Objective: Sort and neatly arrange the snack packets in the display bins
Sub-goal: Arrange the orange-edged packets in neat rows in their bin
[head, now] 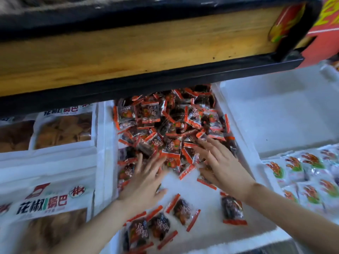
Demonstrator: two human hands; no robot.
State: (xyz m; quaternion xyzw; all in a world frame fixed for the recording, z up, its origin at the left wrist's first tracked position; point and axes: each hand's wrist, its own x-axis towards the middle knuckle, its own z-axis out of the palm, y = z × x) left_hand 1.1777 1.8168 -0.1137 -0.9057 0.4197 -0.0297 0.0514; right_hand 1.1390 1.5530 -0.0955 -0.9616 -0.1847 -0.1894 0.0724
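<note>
Both hands — left (145,177), right (222,166) — spread flat on red packets (165,125).

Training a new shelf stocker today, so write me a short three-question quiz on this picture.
1. True or false: the left hand pinches one single packet.
2. Where are the red-edged packets heaped? A) at the back of the middle bin B) in the left bin C) in the right bin
3. Which hand lies nearer the white packets with red and green print?
Key: 1 false, its fingers lie spread on the heap; 2 A; 3 the right hand.
</note>
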